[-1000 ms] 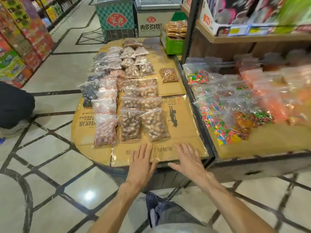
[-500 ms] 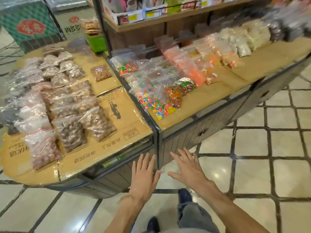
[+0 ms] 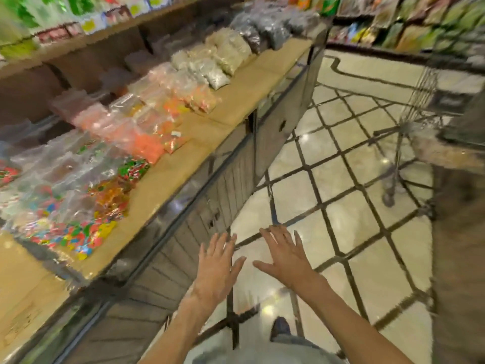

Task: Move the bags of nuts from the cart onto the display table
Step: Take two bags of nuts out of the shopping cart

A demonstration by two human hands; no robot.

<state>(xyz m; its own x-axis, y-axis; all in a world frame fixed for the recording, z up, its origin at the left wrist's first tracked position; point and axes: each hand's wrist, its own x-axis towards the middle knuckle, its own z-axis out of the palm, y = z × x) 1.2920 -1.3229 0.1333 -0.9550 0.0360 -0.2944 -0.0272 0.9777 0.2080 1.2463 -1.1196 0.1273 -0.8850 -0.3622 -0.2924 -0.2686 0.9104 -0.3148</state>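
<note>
Held the left hand [image 3: 217, 266] out low over the floor, palm down, fingers spread wide, closed on nothing. Held the right hand [image 3: 284, 254] just beside it the same way: flat, fingers fanned, thumb pointed in towards the other thumb, nothing gripped, the two hands near but not touching. Stood on the glossy cream floor tiles with dark diamond lines [image 3: 341, 179], one dark blue shoe [image 3: 280, 327] showing below the wrists. Faced, on the left, the long display table topped with brown cardboard [image 3: 236, 101], running away up the view with grey panelled sides. Found it loaded along its far side with clear plastic bags: multicoloured sweets [image 3: 78, 232] nearest, bright orange pieces [image 3: 147, 145] further along, pale beige grains [image 3: 223, 56] beyond those, dark grey-brown contents [image 3: 252, 30] at the far end. Left bare a strip of cardboard along the near edge. Caught the silver wire shopping cart [image 3: 420, 101] off to the right, well apart from both hands, heavily blurred and partly cut off by a brown mass at the edge. Could not make out the bags of nuts anywhere; cart contents too smeared to read. Glimpsed packed shelves of green and yellow packets [image 3: 420, 22] across the top right, all blur.
</note>
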